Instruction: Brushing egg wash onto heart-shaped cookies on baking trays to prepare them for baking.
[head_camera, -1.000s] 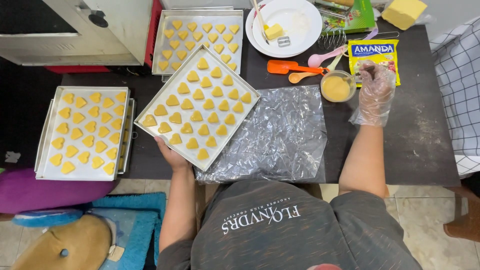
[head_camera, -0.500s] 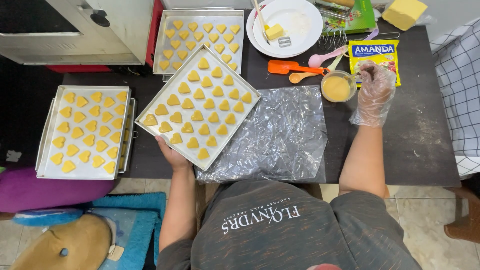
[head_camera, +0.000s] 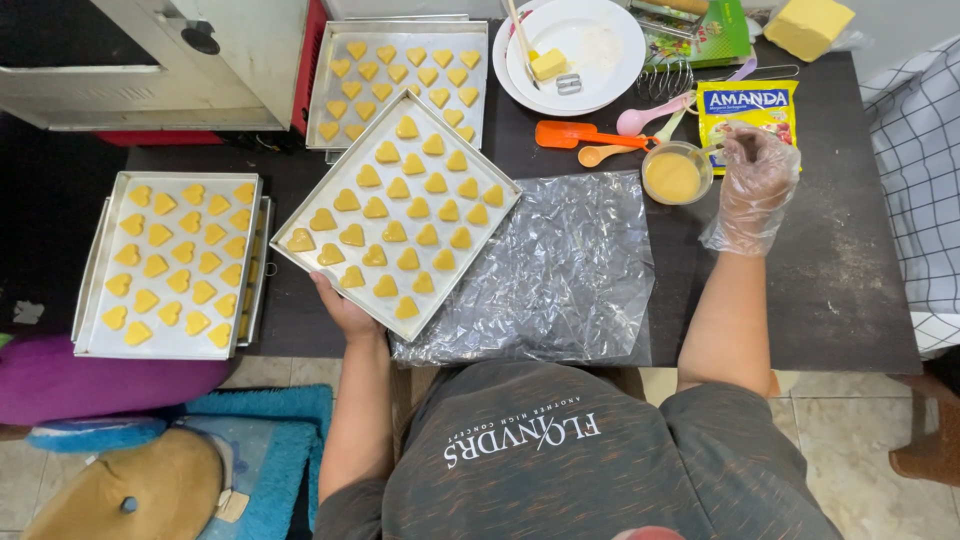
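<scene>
Tray held, gloved hand at the bowl

Head view: left hand (head_camera: 345, 312) grasps the tilted tray (head_camera: 396, 210) of heart biscuits by its near corner; gloved right hand (head_camera: 752, 180), its grip clenched on a thin handle, sits beside the bowl (head_camera: 676, 174), a yellow packet (head_camera: 746, 105) just behind on the dark surface (head_camera: 830, 290).

Dark grey short-sleeved shirt, pale lettering across back; right hand (head_camera: 752, 185) in clear plastic glove; left hand (head_camera: 345, 312) bare.

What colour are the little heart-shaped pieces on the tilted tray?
Yellow, the heart-shaped pieces fill the metal tray held by the left hand; head view.
</scene>
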